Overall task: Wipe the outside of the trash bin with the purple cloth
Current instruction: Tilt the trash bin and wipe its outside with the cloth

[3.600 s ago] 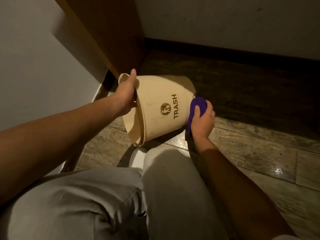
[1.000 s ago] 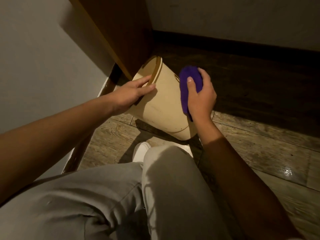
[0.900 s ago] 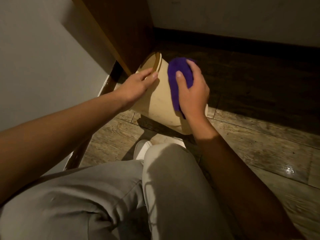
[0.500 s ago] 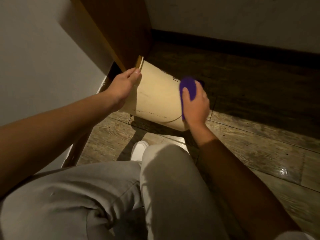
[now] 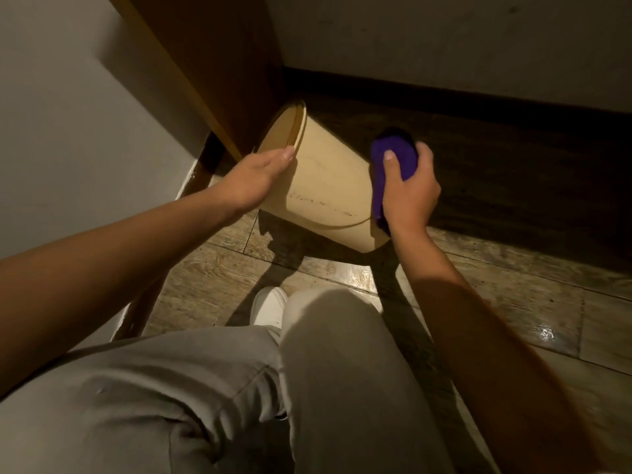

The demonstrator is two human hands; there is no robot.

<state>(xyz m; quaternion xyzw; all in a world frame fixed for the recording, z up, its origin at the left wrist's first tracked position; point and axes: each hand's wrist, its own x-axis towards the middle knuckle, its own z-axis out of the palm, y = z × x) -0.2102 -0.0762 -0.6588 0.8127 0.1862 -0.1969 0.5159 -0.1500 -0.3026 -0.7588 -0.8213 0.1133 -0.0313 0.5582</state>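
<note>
A cream trash bin (image 5: 325, 186) is tipped over off the wooden floor, its open mouth turned up and to the left, its base toward me. My left hand (image 5: 253, 179) holds the bin at its left side by the rim, fingers flat along the wall. My right hand (image 5: 408, 189) presses a folded purple cloth (image 5: 393, 155) against the bin's right side. Dark specks run across the lower part of the bin's wall. The TRASH lettering is hidden.
A brown wooden cabinet panel (image 5: 219, 66) stands just behind the bin's mouth. Pale walls close the corner on the left and at the back, with a dark skirting (image 5: 478, 94). My grey-trousered knees and a white shoe (image 5: 268, 304) fill the foreground.
The bin has turned in my hands, so the lettering is out of sight. My right hand with the cloth has slid to the bin's right edge; my left hand has shifted along the rim.
</note>
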